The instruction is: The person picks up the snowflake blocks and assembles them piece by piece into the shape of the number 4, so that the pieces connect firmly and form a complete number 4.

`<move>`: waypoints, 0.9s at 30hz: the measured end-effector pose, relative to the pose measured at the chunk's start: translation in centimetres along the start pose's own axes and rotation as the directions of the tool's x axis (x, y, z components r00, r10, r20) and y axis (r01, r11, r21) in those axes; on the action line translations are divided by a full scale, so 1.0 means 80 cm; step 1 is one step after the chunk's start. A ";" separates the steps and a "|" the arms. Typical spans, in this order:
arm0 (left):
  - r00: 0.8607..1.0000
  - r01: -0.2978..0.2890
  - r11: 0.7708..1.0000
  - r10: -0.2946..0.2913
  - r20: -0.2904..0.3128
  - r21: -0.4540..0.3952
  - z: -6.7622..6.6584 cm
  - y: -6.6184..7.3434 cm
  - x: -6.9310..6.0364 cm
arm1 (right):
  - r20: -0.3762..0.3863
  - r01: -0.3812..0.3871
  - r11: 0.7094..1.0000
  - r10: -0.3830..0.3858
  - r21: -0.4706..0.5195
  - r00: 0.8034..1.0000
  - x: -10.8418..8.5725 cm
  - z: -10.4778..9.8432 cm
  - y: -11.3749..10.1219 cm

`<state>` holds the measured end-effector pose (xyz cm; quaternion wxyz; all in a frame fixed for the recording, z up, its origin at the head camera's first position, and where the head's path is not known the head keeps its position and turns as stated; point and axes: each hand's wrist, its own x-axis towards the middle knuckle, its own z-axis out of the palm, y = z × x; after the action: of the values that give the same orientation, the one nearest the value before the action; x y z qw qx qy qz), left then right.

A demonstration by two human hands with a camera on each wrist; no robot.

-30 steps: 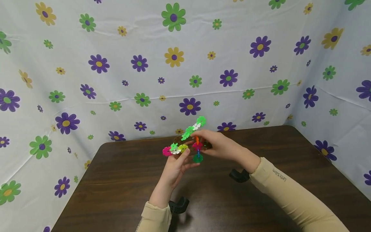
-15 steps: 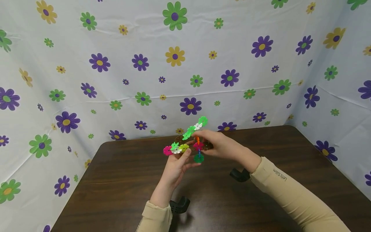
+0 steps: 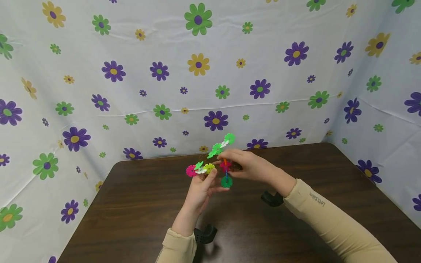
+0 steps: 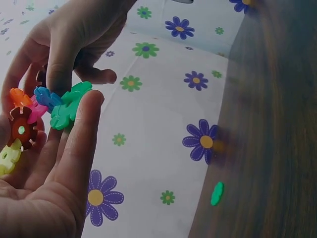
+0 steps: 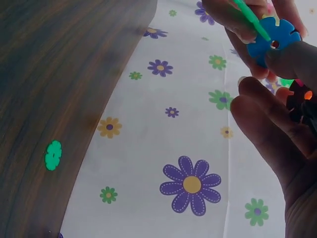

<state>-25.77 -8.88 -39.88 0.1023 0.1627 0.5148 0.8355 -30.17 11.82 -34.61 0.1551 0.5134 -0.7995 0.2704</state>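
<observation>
Both hands hold one joined construction of notched plastic interlocking discs in the air above the table. My left hand (image 3: 198, 188) grips it from below, thumb by a yellow disc (image 3: 209, 168); a pink disc (image 3: 190, 171) sticks out to the left. From the right, my right hand (image 3: 251, 164) holds the part with a red disc (image 3: 225, 166) and a dark green disc (image 3: 226, 182). Bright green and white discs rise above the fingers. In the right wrist view a thumb presses on a blue disc (image 5: 272, 42) that meets a green one edge-on. Fingers partly hide the brown discs (image 4: 21, 128).
A loose green disc (image 5: 53, 155) lies on the dark wooden table (image 3: 141, 204), seen in both wrist views. A white curtain (image 3: 158, 47) printed with flowers hangs behind and at the sides. Black wrist mounts (image 3: 205, 234) jut out below the hands.
The construction has tilted slightly; its dark green disc faces the head camera more and sits slightly lower. Both hands keep their hold, nearly in place.
</observation>
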 end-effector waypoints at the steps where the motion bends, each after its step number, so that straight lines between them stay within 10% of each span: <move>1: 1.000 0.004 1.000 -0.004 -0.002 -0.003 0.000 0.000 0.000 | -0.006 0.004 1.000 -0.004 0.006 1.000 0.000 0.000 0.000; 27: 1.000 -0.006 0.995 0.009 -0.025 0.099 0.007 0.004 -0.003 | -0.093 -0.062 0.996 0.068 0.063 0.993 -0.009 0.005 0.000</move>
<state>-25.32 -8.65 -39.38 0.0846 0.1590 0.5564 0.8112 -29.82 12.14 -35.32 0.1686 0.4782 -0.7990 0.3234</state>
